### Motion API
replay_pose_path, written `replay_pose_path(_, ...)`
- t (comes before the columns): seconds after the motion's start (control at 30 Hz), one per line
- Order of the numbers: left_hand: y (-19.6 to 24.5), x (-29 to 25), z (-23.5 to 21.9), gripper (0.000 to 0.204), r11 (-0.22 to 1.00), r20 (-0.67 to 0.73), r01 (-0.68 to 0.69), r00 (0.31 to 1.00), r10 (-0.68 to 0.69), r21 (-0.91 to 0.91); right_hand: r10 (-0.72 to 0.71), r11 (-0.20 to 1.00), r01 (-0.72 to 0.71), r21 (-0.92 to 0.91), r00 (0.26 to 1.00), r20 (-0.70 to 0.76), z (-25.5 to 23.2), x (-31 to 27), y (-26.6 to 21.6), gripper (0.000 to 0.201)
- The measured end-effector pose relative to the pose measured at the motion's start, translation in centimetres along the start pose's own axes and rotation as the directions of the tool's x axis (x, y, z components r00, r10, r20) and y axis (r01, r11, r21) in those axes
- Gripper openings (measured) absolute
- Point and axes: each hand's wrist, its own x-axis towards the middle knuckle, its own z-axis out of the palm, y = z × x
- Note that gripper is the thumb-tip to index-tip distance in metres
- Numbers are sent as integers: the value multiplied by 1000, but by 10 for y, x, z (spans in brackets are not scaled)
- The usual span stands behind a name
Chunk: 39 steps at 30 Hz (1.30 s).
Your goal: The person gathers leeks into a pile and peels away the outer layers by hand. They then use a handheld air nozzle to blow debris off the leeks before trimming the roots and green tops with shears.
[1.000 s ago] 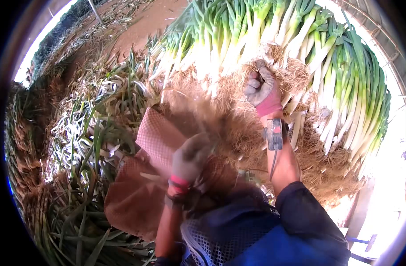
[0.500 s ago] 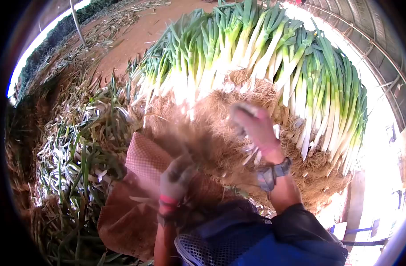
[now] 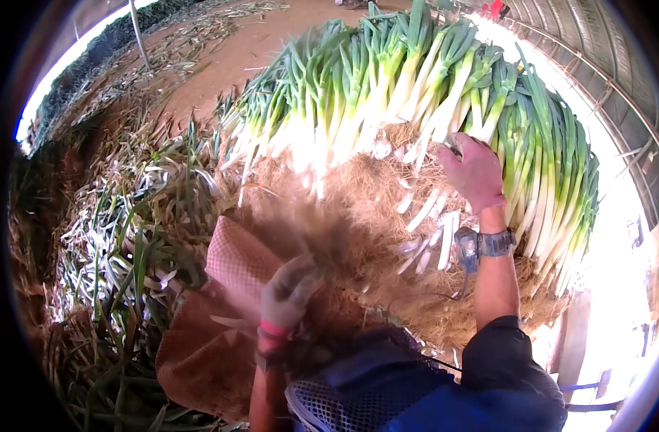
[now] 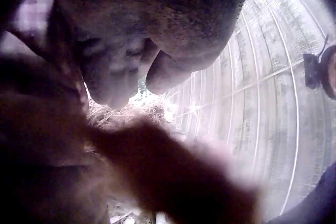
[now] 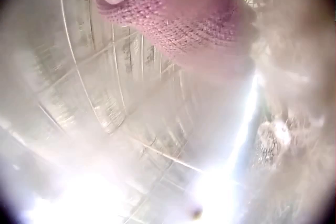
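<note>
My left hand (image 3: 290, 291), in a dusty glove with a pink cuff, is beside the raised pink checked flap of a reddish-brown cloth (image 3: 243, 252). In the left wrist view, a gap shows between the thumb and fingers of the left hand (image 4: 152, 24), with nothing visible between them. The gloved right hand (image 3: 475, 173) reaches to the white lower stems of the leeks (image 3: 444, 108), fingers bent; whether it grips one is hidden. Only the pink knitted cuff and part of the right hand (image 5: 184, 19) show in the right wrist view.
Cut white stem pieces (image 3: 448, 241) and tangled roots (image 3: 372, 194) lie below the leek row. Loose leaves (image 3: 138, 237) are heaped at the left. A ribbed cover (image 3: 596, 43) curves along the upper right, and a pole (image 3: 138, 36) stands at the upper left.
Over the last half second, my right hand has moved up and right to the leeks. Earlier it came down from the roots, uncovering white stem pieces. The left hand stays near the cloth.
</note>
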Motion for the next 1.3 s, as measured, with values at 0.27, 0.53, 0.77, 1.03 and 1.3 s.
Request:
replay_pose_path(0.27, 9, -16, -12, 45, 996, 16, -34, 999, 35, -88, -106, 978, 113, -177, 993, 44, 28, 27, -5, 45)
replay_pose_path(0.53, 12, -16, -8, 46, 996, -7, -69, 998, 69, -52, -25, 990, -27, 139, 933, 360, -12, 26, -8, 24)
replay_pose_path(0.77, 7, -11, -8, 47, 997, 59, -80, 995, 79, 15, -260, 948, 72, 311, 739, 622, -26, -22, -20, 33)
replay_pose_path(1.03, -10, -12, -11, 43, 996, 4, -66, 998, 65, 57, -158, 984, 115, 133, 911, 382, 5, 9, -48, 55)
replay_pose_path(1.3, 7, -51, -76, 37, 995, -319, -27, 946, 55, 94, -541, 817, 237, 526, 631, 556, 76, -44, -132, 45)
